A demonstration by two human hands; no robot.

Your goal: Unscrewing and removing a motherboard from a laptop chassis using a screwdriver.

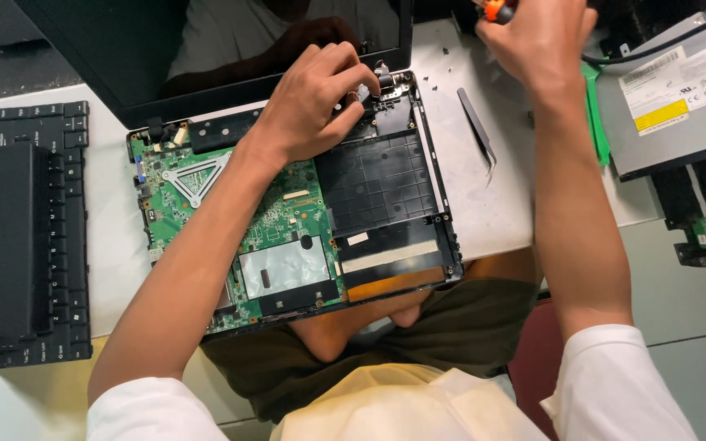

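The white surface (pixel 492 204) carries an opened black laptop base (pixel 386 196) with its dark screen (pixel 124 49) folded back at the far edge. Inside the base, the green rectangular circuit board (pixel 198 204) fills the left half and an empty black plastic bay (pixel 377 184) the right. A detached black keyboard (pixel 34 237) lies well apart on the left of the base, and a grey metal optical drive (pixel 672 98) sits off to the right.

The left hand (pixel 308 102) reaches across the board to the rear right corner, its grip pinched narrow on a small dark part beside the silver metal hinge (pixel 390 82); what exactly it pinches is too small to tell. The right hand (pixel 533 41) is raised above the surface, its grip closed around an orange-tipped tool handle (pixel 496 10), most of which is out of view. A pair of slim black tweezers (pixel 477 131) lies just beside the base, and a green plastic pry tool (pixel 594 114) lies near the drive.

Working at the hinge likely goes best with the left fingers steadying the part lightly, keeping the forearm off the exposed board.
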